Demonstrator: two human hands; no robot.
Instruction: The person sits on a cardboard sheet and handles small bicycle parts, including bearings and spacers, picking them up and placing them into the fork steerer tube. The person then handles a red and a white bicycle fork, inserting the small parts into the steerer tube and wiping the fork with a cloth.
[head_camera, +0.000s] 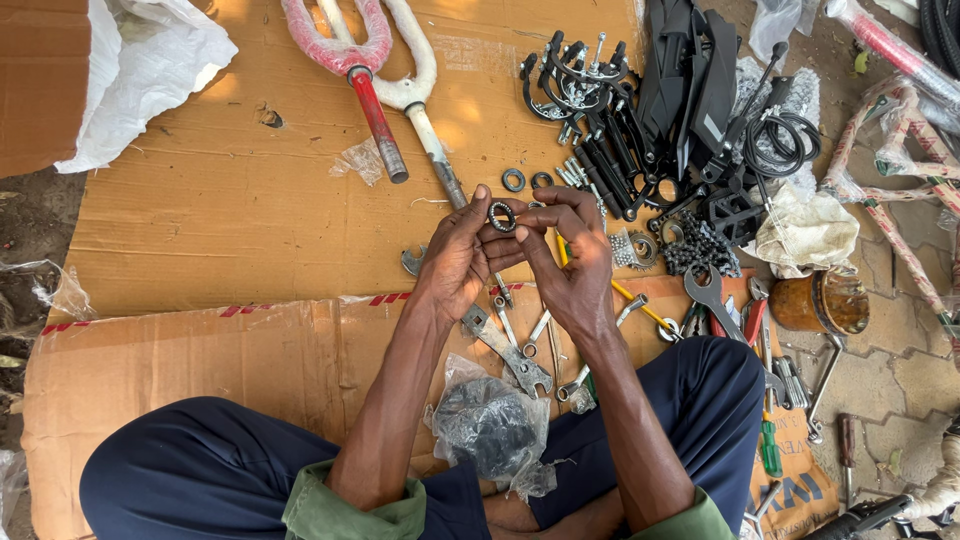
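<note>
While the person sits cross-legged on flattened cardboard (230, 230), both hands are raised together over it, fingertips meeting on a small dark metal ring (502, 216). The left hand (458, 262) pinches the ring's left edge between thumb and fingers; the right hand (572, 262) closes on its right edge, so the ring sits upright between the two hands, held from both sides. Just beyond the hands, two more rings (526, 181) lie flat on the cardboard, beside the threaded ends of a white fork (420, 95) and a red fork (372, 95). Beneath the wrists lie several wrenches (510, 355), and nearer the lap a crumpled plastic bag (490, 428). To the right, a heap of black brake parts (610, 120) and a rusty brown tin (822, 302) sit well apart from the hands.
</note>
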